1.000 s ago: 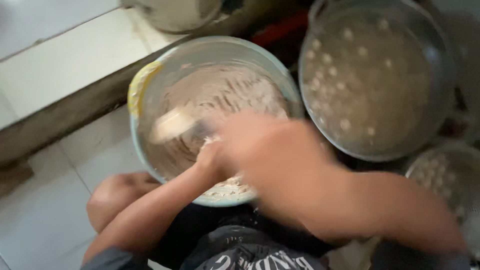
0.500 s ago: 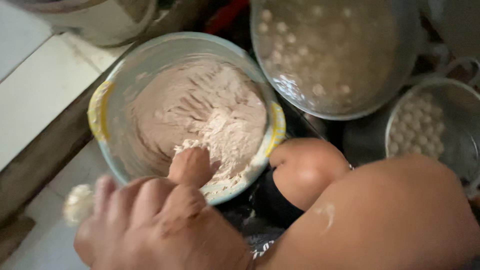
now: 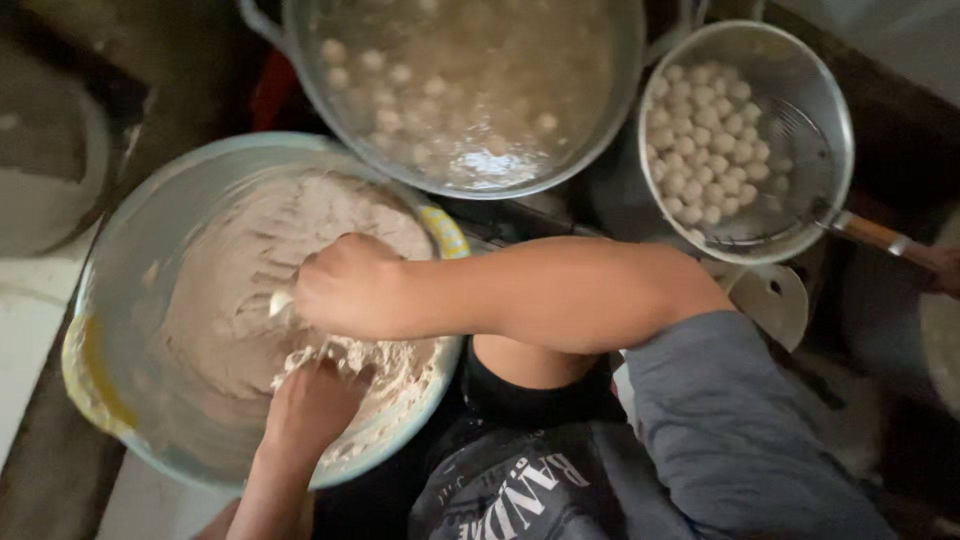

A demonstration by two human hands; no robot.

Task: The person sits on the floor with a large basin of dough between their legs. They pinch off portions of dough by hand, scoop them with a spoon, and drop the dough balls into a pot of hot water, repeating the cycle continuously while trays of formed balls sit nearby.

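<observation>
**Both hands in the paste bowl, pot and strainer just beyond**

Nearest the camera, the left hand (image 3: 312, 405) is pushed down into the pale, sticky paste (image 3: 250, 300) at the near side of the big light-blue bowl (image 3: 120, 250). Its fingers are buried in the mix, so I cannot tell whether they are spread or curled; it looks placed to scoop or squeeze out a portion. The right hand (image 3: 350, 285) crosses over from the right, closed into a fist around a small spoon (image 3: 280, 300) whose tip shows at its left edge, touching the paste. Held that way, the spoon seems ready to cut off what the other hand presses up.

The right forearm lies across the bowl's far-right rim and over the knee (image 3: 530, 360), which is tucked close against the bowl.

Farther off, a large metal pot (image 3: 600, 130) of cloudy liquid holds floating pale balls (image 3: 400, 90), set touching or just beside the bowl. To its right a wire strainer (image 3: 800, 120) with a wooden handle holds a heap of finished balls (image 3: 700, 140). The crossing forearm stands between the bowl and the strainer.
</observation>
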